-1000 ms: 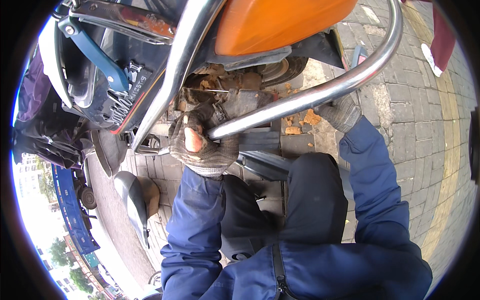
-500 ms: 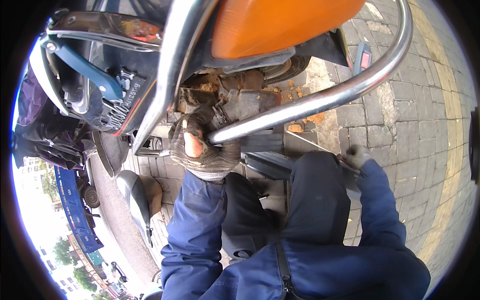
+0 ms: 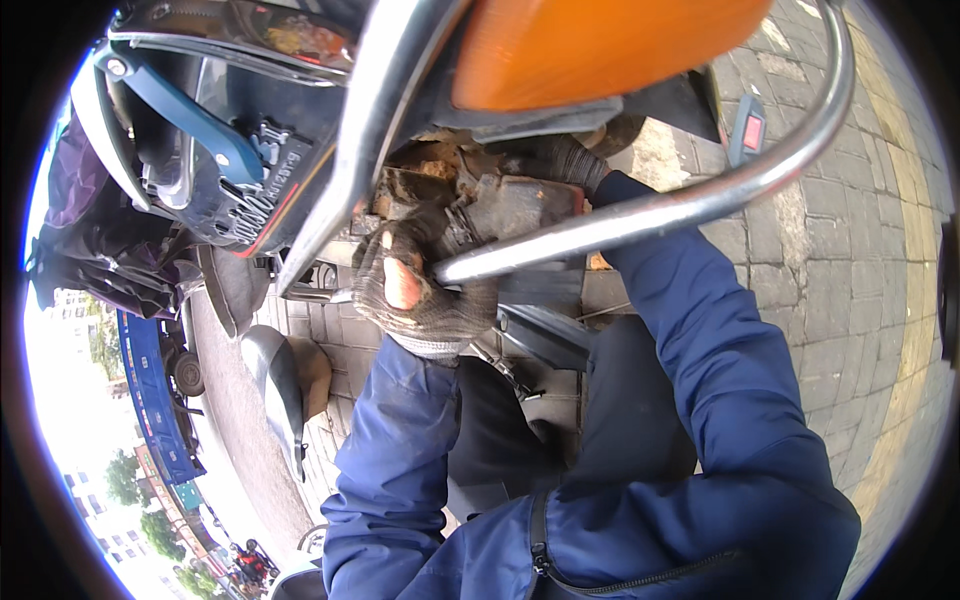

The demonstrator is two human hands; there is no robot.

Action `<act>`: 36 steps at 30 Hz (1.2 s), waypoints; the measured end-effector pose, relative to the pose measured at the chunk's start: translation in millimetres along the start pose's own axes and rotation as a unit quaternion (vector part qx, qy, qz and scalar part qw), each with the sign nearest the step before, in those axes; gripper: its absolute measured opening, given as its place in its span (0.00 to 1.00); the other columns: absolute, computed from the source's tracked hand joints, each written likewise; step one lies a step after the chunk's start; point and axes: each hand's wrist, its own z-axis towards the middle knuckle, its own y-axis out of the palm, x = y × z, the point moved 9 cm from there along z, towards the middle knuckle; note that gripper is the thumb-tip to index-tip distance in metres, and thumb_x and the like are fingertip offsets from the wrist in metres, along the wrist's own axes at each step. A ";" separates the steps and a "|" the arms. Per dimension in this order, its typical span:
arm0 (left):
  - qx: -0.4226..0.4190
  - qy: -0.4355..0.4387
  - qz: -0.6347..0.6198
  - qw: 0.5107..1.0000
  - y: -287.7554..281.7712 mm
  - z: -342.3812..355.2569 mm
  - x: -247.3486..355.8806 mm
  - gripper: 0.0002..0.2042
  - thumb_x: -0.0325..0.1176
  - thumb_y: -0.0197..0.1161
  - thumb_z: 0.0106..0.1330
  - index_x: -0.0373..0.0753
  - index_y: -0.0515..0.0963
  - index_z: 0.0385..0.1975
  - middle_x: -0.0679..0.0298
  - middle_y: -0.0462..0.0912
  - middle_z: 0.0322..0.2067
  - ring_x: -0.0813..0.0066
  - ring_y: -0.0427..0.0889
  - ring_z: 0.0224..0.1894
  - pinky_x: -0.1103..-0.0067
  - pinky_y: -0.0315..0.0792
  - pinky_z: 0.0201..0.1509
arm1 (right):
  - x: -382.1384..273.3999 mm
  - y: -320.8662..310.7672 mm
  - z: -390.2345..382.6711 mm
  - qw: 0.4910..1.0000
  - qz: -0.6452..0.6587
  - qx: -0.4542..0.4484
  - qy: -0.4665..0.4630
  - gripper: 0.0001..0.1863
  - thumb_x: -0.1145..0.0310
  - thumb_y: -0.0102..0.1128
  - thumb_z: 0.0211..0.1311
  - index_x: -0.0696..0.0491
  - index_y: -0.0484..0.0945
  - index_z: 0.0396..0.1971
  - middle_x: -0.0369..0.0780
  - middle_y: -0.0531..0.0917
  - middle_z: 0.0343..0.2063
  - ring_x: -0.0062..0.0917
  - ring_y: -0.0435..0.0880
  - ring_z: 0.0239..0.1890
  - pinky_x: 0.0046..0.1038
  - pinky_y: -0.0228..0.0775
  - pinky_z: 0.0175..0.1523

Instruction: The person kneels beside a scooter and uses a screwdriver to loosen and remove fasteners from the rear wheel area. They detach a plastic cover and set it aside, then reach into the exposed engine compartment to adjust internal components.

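Observation:
A chrome tubular bar (image 3: 630,225) curves across the front of a motorcycle with an orange panel (image 3: 610,50). My left hand (image 3: 425,290), in a worn, dirty knitted glove with a hole showing skin, is closed round the bar's lower end. Beyond the bar, my right hand (image 3: 560,160), in a dark glove, reaches in beside a mud-caked brown part (image 3: 530,205) under the orange panel. Its fingers are hidden there. Between my knees shows a thin metal piece (image 3: 505,368), whose kind I cannot make out.
A grey and black seat-shaped piece (image 3: 275,385) lies on the paving to the left. Dark flat panels (image 3: 545,335) lie in front of my knees. A blue-grey piece with a red reflector (image 3: 748,130) is at the upper right. A blue truck (image 3: 155,390) stands on the road.
My right hand has moved from beside my right knee, up and left, behind the chrome bar. My left hand keeps its hold. The view has shifted slightly.

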 end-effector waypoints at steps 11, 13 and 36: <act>-0.011 -0.009 -0.011 1.000 1.8 -2.2 -0.9 0.23 0.37 0.67 0.60 0.27 0.73 0.48 0.52 0.85 0.39 0.69 0.85 0.37 0.77 0.79 0.43 | -37.5 11.3 22.2 0.985 0.164 -0.038 0.049 0.26 0.62 0.67 0.61 0.51 0.78 0.59 0.44 0.82 0.55 0.35 0.80 0.57 0.40 0.73 0.62; -0.016 0.001 0.005 1.000 1.7 -0.9 0.9 0.22 0.36 0.67 0.60 0.27 0.73 0.48 0.52 0.85 0.39 0.69 0.85 0.37 0.76 0.79 0.43 | -35.6 17.1 19.2 0.991 0.112 -0.040 0.059 0.26 0.61 0.67 0.61 0.51 0.78 0.59 0.44 0.82 0.55 0.35 0.80 0.57 0.40 0.74 0.62; 0.015 -0.007 -0.143 0.990 11.3 -6.6 -5.9 0.19 0.28 0.63 0.57 0.29 0.69 0.46 0.50 0.80 0.40 0.62 0.84 0.42 0.72 0.77 0.49 | -13.7 3.3 44.8 0.985 -0.102 -0.009 0.137 0.29 0.59 0.66 0.65 0.54 0.73 0.62 0.45 0.80 0.57 0.35 0.79 0.59 0.40 0.76 0.61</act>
